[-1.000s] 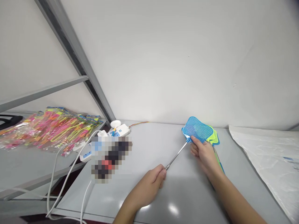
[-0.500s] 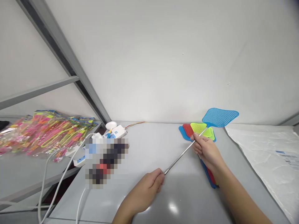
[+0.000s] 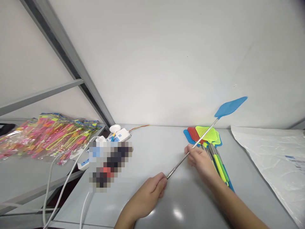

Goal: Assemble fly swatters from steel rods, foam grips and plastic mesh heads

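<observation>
My left hand (image 3: pixel 152 190) is closed round the handle end of a blue fly swatter (image 3: pixel 230 107), whose thin metal rod (image 3: pixel 190 149) stretches up and to the right, its head raised in front of the wall. Along the middle of that rod, my right hand (image 3: pixel 200 160) has its fingers pinched on it, a little blurred. Just behind and to the right of that hand lies a pile of fly swatters (image 3: pixel 209 135) on the grey table (image 3: pixel 162 149), with blue, red and yellow-green heads fanned out.
Power strips (image 3: pixel 119 135) with white cables (image 3: pixel 66 181) lie at the table's left edge beside a pixelated patch. A heap of bright packaged toys (image 3: pixel 45 133) covers the lower shelf at left. A clear plastic sheet (image 3: pixel 274 156) lies at right. A grey metal frame (image 3: pixel 71 68) slants up the wall.
The swatter's rod has grown longer and its blue head has risen up and to the right, away from the pile. My right hand slid down the rod toward my left hand.
</observation>
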`<state>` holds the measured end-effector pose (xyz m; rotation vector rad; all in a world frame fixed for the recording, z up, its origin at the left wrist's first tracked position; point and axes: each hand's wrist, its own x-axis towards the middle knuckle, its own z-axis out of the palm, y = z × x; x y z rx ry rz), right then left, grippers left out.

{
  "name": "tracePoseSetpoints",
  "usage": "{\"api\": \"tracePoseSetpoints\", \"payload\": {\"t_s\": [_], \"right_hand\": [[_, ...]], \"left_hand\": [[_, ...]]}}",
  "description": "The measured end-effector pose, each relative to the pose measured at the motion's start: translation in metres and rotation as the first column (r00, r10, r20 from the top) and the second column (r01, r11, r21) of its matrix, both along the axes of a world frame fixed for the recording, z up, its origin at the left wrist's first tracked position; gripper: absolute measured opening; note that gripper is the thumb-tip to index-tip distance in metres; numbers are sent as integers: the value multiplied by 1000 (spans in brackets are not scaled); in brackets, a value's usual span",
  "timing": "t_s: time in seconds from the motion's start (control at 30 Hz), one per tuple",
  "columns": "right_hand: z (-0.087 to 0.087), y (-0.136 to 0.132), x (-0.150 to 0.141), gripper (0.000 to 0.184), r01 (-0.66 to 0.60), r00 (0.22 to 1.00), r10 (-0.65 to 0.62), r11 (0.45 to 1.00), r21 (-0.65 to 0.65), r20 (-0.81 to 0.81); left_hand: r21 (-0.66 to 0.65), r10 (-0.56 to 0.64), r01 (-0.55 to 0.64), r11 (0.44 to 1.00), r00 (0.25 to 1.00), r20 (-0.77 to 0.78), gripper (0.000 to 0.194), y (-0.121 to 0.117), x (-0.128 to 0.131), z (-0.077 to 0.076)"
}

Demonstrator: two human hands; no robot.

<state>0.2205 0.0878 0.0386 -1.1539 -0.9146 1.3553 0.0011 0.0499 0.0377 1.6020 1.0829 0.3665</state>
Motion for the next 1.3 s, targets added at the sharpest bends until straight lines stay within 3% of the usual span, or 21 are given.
{"api": "tracePoseSetpoints", "payload": {"t_s": [0.13,0.23,0.3,0.37,0.47,0.57,0.63,0.7,0.77,0.87,0.97,1.1,1.2,1.3], "right_hand": [[18,8,28,35,307,951,-303,947,89,-59],[12,6,13,34,414,908,-406,906,85,-104],[0,0,-9,36,338,938,-336,941,6,-89],[-13,-8,-31,43,145,986,-151,986,-86,-74],[-21,-15,-43,50,2,1000,-2,998,-69,-10],[-9,-12,-18,43,43,996,-45,999,25,73],[4,-4,11,39,250,968,-247,966,68,-51],[13,3,38,33,435,893,-412,894,111,-178],[18,8,53,31,465,875,-438,878,110,-206],[16,6,45,32,435,889,-414,897,82,-195],[5,-4,10,34,396,909,-387,918,27,-157],[-11,-18,-24,37,229,958,-223,973,12,-181],[-12,-24,-20,34,151,984,-142,984,90,-106],[-4,-28,-7,31,124,992,-118,980,155,-48]], "left_hand": [[32,-38,40,999,998,-44,42,1,1,1],[19,-49,49,999,998,-38,40,2,2,-1],[18,-19,19,1000,1000,-23,40,2,2,-2],[21,10,-10,1000,1000,-11,40,2,3,-1],[10,3,-3,1000,1000,7,41,2,1,1],[20,-44,44,999,999,3,41,3,-5,5],[26,-73,74,997,997,-23,39,4,-11,7],[26,-92,94,995,994,-54,36,5,-17,8],[17,-102,103,995,992,-70,35,7,-21,8],[-8,-91,90,996,994,-64,33,9,-21,9],[-4,-87,87,996,994,-68,32,10,-16,11],[77,-73,82,994,990,-120,33,11,-17,16],[156,-37,64,986,984,-172,32,9,-27,26],[216,5,39,976,980,-198,31,2,-36,39]]}}
